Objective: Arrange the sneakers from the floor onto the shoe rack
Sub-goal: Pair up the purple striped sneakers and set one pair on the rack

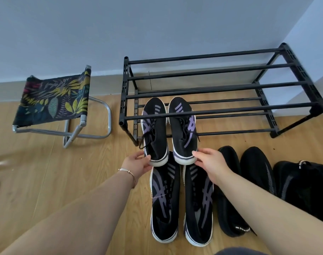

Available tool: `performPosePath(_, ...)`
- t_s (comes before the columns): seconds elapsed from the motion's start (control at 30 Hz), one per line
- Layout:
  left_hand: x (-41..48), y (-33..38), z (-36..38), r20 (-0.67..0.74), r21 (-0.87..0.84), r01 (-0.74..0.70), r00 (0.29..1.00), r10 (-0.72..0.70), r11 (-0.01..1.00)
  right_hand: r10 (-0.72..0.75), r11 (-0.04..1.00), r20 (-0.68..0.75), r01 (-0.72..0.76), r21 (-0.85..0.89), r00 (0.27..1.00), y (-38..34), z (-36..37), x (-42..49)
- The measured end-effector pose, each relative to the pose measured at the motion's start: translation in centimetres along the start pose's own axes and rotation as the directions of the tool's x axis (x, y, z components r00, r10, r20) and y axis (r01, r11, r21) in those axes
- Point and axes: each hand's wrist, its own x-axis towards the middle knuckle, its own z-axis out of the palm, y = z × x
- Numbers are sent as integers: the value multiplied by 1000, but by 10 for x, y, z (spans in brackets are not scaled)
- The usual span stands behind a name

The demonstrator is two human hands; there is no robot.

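Observation:
A black shoe rack (219, 110) of bars stands against the wall. A pair of black sneakers with purple stripes lies toes-first on its lower shelf at the left. My left hand (138, 163) grips the heel of the left sneaker (155, 131). My right hand (211, 162) grips the heel of the right sneaker (184, 129). Both heels stick out past the rack's front. On the floor just below lies a second black and purple pair (180, 203). To its right lies an all-black pair (245, 184).
A folding stool (54, 100) with a leaf-print seat stands left of the rack. Another black shoe (307, 184) lies at the far right. The floor is light wood. A pale wall corner juts out right of the rack.

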Motion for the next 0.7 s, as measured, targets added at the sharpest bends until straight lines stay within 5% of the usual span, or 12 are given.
performPosePath(0.5, 39, 48, 36, -198, 167, -97, 972, 129, 981, -32, 997, -85, 27, -66, 996, -44, 20, 56)
performPosePath(0.7, 43, 51, 44, -252, 268, -123, 948, 193, 955, -138, 966, -61, 121, -226, 989, -44, 30, 61)
